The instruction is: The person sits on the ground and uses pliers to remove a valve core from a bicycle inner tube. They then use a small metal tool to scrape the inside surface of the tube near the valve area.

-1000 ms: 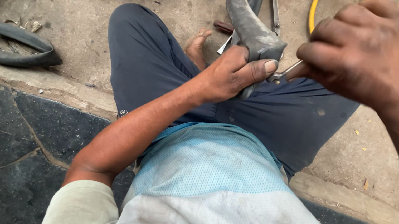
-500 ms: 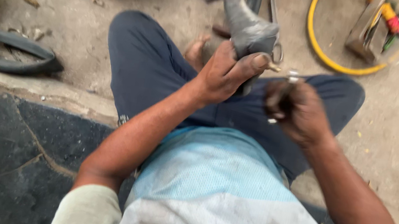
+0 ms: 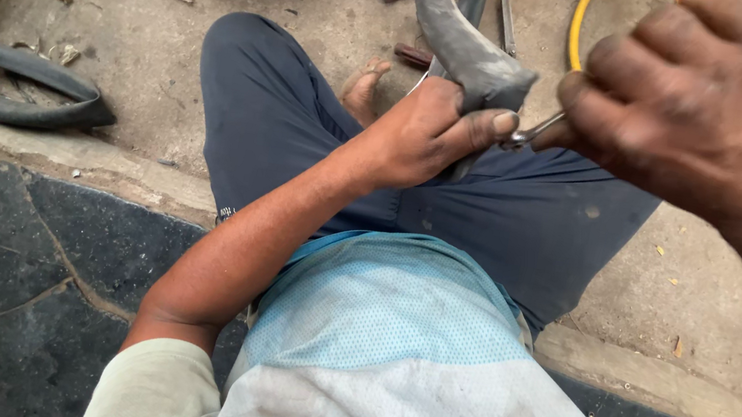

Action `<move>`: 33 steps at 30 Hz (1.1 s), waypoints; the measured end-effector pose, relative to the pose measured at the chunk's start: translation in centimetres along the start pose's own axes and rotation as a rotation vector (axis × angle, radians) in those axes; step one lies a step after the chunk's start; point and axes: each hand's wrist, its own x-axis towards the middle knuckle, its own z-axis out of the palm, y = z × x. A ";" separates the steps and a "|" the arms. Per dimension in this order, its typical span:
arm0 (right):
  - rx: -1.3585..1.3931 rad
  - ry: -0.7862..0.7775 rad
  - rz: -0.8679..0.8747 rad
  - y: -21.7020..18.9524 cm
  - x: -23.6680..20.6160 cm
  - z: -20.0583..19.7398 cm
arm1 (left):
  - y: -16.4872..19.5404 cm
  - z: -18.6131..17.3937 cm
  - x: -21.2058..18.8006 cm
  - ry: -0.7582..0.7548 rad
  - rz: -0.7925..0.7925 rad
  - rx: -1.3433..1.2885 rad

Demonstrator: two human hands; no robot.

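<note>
The rubber inner tube (image 3: 461,44) lay folded over the lap, left hand (image 3: 423,132) gripping it, right hand (image 3: 696,101) closed on a metal tool (image 3: 534,132); the tool might slip and nick the thumb.

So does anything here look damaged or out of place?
Nothing looks spilled or broken. The grey rubber tube is folded over sharply where the left hand pinches it; the right hand works a thin metal tool there. Another black tube lies slack on the ground.
</note>
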 end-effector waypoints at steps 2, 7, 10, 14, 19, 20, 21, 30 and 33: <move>-0.007 0.064 0.007 -0.5 -0.8 1.5 | 0.0 -0.2 -0.1 -0.039 -0.048 0.008; 1.182 -0.021 0.450 -4.9 -2.5 8.7 | -0.2 0.1 -0.5 0.029 0.060 -0.133; 1.529 -0.154 0.639 -11.1 -1.7 11.3 | -0.4 0.3 -0.1 0.031 0.095 -0.194; 2.353 0.127 0.994 -13.6 -2.8 11.7 | -0.7 0.0 -0.1 -0.056 -0.038 -0.422; 1.326 0.077 0.501 -6.3 -4.8 9.5 | -0.8 -0.1 -0.1 0.066 0.079 -0.177; 1.055 -0.019 0.469 -4.9 -4.6 8.4 | -0.7 0.1 -0.1 0.053 0.099 -0.189; 0.850 -0.068 0.400 -3.9 -4.0 6.9 | -0.7 0.3 0.0 0.058 0.053 -0.144; 0.276 0.149 0.054 -1.1 -1.4 3.5 | -0.3 0.4 0.2 0.051 -0.112 0.014; 1.067 0.052 0.335 -3.8 -1.8 9.1 | 0.2 0.6 -0.1 0.099 -0.074 -0.039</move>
